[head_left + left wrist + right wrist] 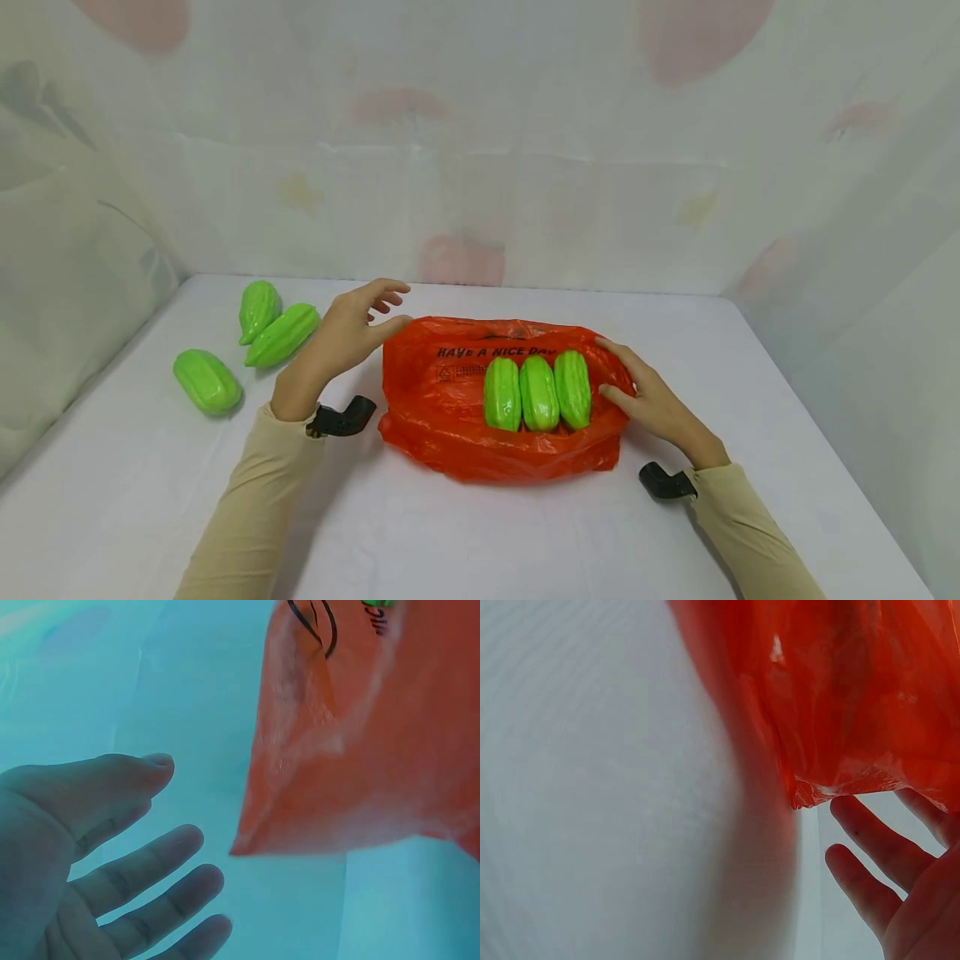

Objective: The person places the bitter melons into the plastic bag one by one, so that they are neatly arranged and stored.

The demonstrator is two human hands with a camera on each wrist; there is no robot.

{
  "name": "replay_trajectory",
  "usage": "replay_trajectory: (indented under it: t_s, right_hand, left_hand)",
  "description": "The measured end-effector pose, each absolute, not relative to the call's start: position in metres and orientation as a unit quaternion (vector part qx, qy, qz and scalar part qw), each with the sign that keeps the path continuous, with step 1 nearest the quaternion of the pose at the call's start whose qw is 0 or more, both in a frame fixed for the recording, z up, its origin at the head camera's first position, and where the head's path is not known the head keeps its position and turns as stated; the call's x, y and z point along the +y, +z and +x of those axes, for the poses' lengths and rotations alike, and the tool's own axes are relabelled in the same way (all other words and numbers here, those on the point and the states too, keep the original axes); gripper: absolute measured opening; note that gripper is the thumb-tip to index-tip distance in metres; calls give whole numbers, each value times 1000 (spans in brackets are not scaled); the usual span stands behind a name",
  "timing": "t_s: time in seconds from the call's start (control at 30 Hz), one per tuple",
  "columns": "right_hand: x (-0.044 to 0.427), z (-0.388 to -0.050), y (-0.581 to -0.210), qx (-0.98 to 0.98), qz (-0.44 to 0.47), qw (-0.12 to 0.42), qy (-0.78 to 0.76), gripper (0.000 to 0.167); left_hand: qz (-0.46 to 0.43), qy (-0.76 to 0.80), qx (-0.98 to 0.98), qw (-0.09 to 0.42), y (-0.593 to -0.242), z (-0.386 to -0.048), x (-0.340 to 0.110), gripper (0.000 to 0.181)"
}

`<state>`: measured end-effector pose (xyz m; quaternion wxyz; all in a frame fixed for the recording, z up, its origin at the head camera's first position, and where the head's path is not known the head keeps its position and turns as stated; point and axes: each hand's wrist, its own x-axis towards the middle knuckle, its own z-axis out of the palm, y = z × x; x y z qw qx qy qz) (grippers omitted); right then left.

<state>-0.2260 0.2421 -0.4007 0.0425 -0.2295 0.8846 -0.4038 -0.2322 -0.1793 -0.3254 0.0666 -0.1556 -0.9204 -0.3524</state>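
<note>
A red plastic bag [450,400] printed "HAVE A NICE DAY" lies open-mouthed in the middle of the table. Three glossy green ribbed fruits [538,393] sit side by side in it, toward its right. My right hand [652,404] holds the bag's right edge, thumb over the inner side; the right wrist view shows fingers [877,840] outside the red plastic. My left hand [345,333] is raised by the bag's upper left corner, holding nothing. In the left wrist view its fingers [161,866] are spread, with a gap between them and the bag [322,795].
Three more green ribbed fruits lie at the table's left: one [206,383] nearer the front, one [260,308] at the back, and another [283,335] slanting beside that. Patterned cloth walls [525,208] enclose the white table [450,542] at the back and sides.
</note>
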Motion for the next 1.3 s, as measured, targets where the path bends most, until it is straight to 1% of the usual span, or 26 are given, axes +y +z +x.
replay_trajectory:
  t_s: [0.27,0.73,1.03,1.3]
  right_hand:
    - [242,-226,-401,886,-227,45,-402,64]
    - [243,-227,-403,884,-231,39,-405,64]
    - [244,-228,-403,883,-234,37,-404,64]
    - [245,-227,-403,884,-236,37,-402,63]
  left_hand:
    - [-138,-344,-925,83,-333,-237,-194,39]
    - [-93,-349,-930,74,-353,-244,-223,42]
    - [-72,-332,-935,105,-361,-246,-244,41]
    - [-49,-332,-937,100,-365,-245,-257,43]
